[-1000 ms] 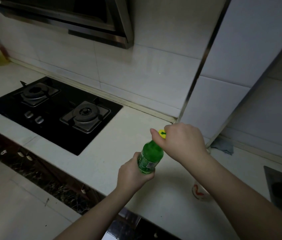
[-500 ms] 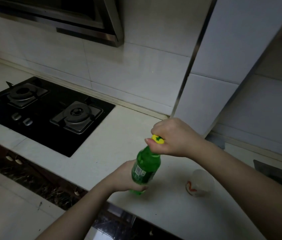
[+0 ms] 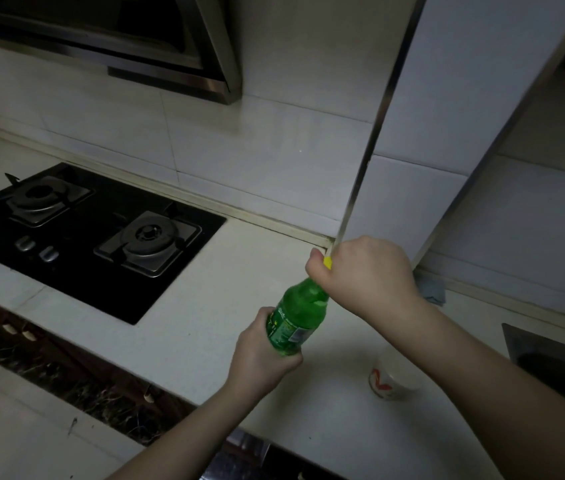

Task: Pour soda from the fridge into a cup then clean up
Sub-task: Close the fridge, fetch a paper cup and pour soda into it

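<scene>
A green soda bottle with a yellow cap is held tilted above the white counter. My left hand grips the bottle's lower body. My right hand is curled over the cap and hides most of it. A white cup with a red mark stands on the counter to the right of the bottle, partly behind my right forearm.
A black two-burner gas hob is set into the counter at the left, under a range hood. A dark sink lies at the right edge. A blue-grey cloth sits by the wall behind my right hand.
The bottle and both hands have stayed together over the counter while the view shifted a little. My right hand still covers the cap; the cup is again partly hidden by my forearm.
</scene>
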